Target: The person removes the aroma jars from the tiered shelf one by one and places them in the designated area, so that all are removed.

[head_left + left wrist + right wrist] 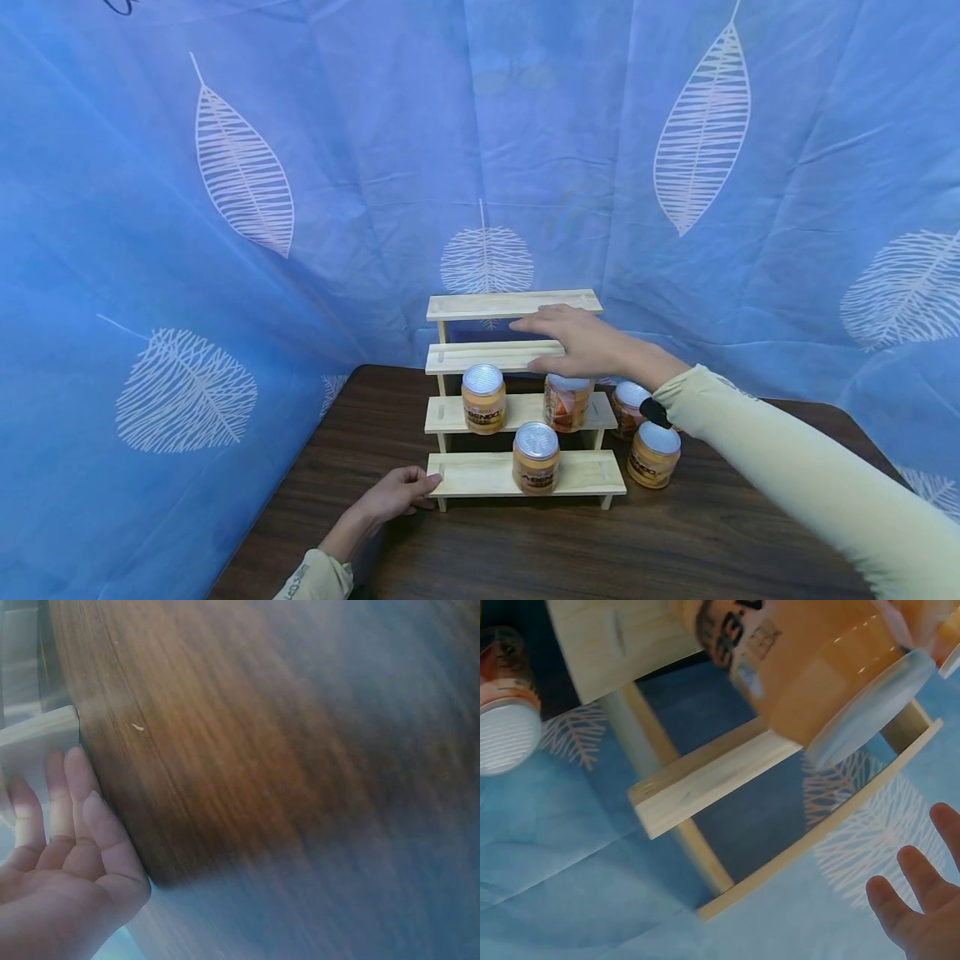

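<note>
A four-step wooden display stand (472, 475) stands on the table. At the left end of its lowest board, my left hand (397, 493) holds the corner, thumb at the front edge; in the left wrist view its fingers (64, 840) lie against the board end. My right hand (573, 337) hovers above a jar (566, 406) on the second step, its fingers extended and holding nothing. That jar is orange with a pale lid, partly covered by the hand. Another jar (483, 400) sits left of it, and a third jar (536, 458) on the lowest step.
Right of the stand, a jar (654, 456) stands on the dark wooden table (525, 550), with another jar (628, 406) behind it, partly hidden by the right wrist. A blue cloth (375, 167) with white leaf prints hangs behind and around the table.
</note>
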Available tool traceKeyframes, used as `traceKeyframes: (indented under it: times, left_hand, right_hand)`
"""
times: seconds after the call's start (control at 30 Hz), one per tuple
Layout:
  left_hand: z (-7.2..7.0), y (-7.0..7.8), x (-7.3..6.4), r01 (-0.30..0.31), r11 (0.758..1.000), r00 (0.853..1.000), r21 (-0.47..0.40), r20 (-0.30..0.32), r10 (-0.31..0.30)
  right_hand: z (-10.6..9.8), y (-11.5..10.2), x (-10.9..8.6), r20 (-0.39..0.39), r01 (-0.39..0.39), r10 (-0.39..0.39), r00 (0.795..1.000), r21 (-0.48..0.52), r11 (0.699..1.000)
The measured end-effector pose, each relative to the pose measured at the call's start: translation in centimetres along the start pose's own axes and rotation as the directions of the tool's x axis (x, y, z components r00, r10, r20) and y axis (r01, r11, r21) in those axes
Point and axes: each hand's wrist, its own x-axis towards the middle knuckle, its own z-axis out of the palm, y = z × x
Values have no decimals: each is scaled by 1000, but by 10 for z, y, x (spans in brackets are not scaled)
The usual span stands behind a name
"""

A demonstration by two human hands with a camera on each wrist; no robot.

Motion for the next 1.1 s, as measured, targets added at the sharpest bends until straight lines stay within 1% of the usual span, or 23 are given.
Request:
traceKeyframes:
  times: [0.17,0.37,0.63,0.77,0.97,1.1]
  left_hand:
    - [1,1,0,8,1000,1000,-3,-15,-8]
    - [0,1,1,19,1000,1000,4,-11,-19]
    - [0,0,1,4,1000,1000,-6,-9,-4]
    - [0,-1,2,5,1000,1000,-7,-7,-5]
    - [-1,-1,3,13,1000,1000,-8,-1,-13]
    - [-2,-2,3,12,1000,1000,-8,1,-12]
  right_hand:
    - [6,-8,8,5,32,-32,999,-3,999]
    - [16,-16,15,33,52,-51,998,-25,998]
    - [23,-21,22,47,79,-76,996,-52,996]
    - [27,-23,25,70,78,-73,995,-73,994]
    - [35,-27,31,119,53,-42,992,-87,995]
    - [39,-29,32,133,48,-36,990,-90,995]
